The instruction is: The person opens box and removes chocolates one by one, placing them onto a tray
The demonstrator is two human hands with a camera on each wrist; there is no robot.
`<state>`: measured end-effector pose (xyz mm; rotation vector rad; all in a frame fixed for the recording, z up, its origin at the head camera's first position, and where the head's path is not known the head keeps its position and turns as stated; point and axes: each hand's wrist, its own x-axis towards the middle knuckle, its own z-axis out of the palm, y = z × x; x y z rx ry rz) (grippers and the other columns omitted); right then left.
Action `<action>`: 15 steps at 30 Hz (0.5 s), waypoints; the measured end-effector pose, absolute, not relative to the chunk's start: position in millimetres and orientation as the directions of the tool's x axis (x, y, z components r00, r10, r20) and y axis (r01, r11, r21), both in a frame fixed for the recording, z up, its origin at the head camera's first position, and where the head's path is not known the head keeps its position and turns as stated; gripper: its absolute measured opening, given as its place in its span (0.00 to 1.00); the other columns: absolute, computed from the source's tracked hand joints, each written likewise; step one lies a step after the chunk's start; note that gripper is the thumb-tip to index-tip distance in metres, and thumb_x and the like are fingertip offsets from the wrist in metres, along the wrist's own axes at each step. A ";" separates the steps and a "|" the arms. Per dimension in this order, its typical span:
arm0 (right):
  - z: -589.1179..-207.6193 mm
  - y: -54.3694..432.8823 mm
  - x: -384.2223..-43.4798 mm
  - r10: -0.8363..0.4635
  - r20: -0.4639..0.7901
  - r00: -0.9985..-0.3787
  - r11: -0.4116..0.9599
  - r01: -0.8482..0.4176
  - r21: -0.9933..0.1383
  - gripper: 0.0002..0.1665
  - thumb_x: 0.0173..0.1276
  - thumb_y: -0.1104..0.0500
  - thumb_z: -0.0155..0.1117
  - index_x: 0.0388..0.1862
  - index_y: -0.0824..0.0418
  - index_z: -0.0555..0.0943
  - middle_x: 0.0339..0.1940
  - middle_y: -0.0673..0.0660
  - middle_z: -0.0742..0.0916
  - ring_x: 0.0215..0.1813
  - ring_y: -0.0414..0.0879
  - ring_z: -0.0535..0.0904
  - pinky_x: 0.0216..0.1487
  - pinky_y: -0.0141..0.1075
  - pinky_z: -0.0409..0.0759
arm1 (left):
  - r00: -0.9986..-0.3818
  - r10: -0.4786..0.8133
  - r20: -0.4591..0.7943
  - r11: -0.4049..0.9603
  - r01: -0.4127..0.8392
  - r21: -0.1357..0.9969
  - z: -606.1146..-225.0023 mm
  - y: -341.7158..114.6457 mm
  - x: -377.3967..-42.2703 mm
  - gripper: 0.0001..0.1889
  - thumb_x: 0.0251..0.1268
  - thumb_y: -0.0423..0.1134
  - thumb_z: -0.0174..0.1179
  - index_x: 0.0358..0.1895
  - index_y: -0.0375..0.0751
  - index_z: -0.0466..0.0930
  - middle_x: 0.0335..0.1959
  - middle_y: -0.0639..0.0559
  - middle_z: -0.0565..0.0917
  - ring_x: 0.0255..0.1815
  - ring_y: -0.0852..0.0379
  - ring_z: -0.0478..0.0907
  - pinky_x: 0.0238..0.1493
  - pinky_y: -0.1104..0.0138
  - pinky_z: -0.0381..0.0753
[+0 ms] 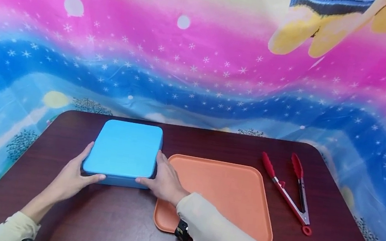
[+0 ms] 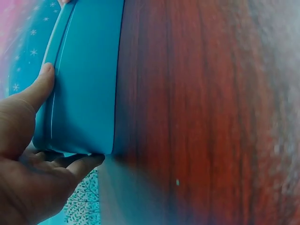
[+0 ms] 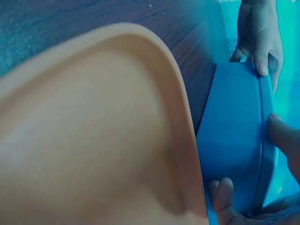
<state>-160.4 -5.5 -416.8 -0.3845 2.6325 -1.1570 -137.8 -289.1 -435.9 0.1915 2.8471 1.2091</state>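
Note:
A blue lidded box with rounded corners sits at the back left of the dark table. My left hand grips its near left corner, thumb along the lid's front edge and fingers along the left side. At the near right corner my right hand holds it the same way, thumb in front and fingers on the right side. In the left wrist view, the left thumb presses on the lid rim, above the seam. The lid lies closed on the box in every view.
An orange tray lies right of the box, partly under my right forearm. Farther right, red-tipped tongs rest spread apart on the wooden table. A patterned cloth hangs behind and around the table.

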 end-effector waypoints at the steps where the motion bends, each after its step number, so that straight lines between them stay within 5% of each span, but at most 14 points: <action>1: -416.8 -4.9 -160.5 -0.334 -0.108 -0.936 0.651 -0.146 -0.745 0.62 0.65 0.43 0.74 0.84 0.63 0.47 0.85 0.61 0.58 0.84 0.54 0.56 0.81 0.51 0.63 | -0.992 0.129 0.006 0.692 0.094 0.716 -435.8 -288.6 -138.2 0.60 0.63 0.50 0.70 0.83 0.43 0.29 0.81 0.25 0.47 0.78 0.22 0.50 0.68 0.28 0.60; 9: -414.7 -0.6 -162.6 -0.334 -0.078 -0.939 0.619 -0.156 -0.769 0.62 0.65 0.44 0.74 0.84 0.60 0.47 0.85 0.59 0.57 0.83 0.52 0.58 0.80 0.49 0.65 | -0.992 0.122 0.035 0.700 0.111 0.706 -432.3 -284.8 -139.3 0.60 0.64 0.50 0.70 0.83 0.45 0.28 0.82 0.28 0.45 0.78 0.22 0.50 0.68 0.27 0.59; 12: -412.3 1.7 -164.4 -0.337 -0.049 -0.940 0.603 -0.176 -0.778 0.62 0.64 0.44 0.74 0.84 0.60 0.47 0.82 0.59 0.64 0.63 0.49 0.79 0.65 0.41 0.80 | -0.990 0.127 0.061 0.689 0.133 0.713 -429.2 -283.6 -140.8 0.60 0.64 0.48 0.70 0.83 0.45 0.29 0.82 0.28 0.45 0.79 0.23 0.49 0.69 0.27 0.59; 15: -409.3 4.2 -165.5 -0.338 -0.032 -0.941 0.573 -0.179 -0.800 0.62 0.64 0.43 0.74 0.84 0.60 0.48 0.64 0.59 0.80 0.38 0.42 0.77 0.39 0.32 0.80 | -0.989 0.126 0.074 0.682 0.140 0.718 -426.3 -282.5 -141.0 0.59 0.65 0.48 0.70 0.83 0.46 0.29 0.83 0.29 0.44 0.79 0.24 0.49 0.68 0.28 0.60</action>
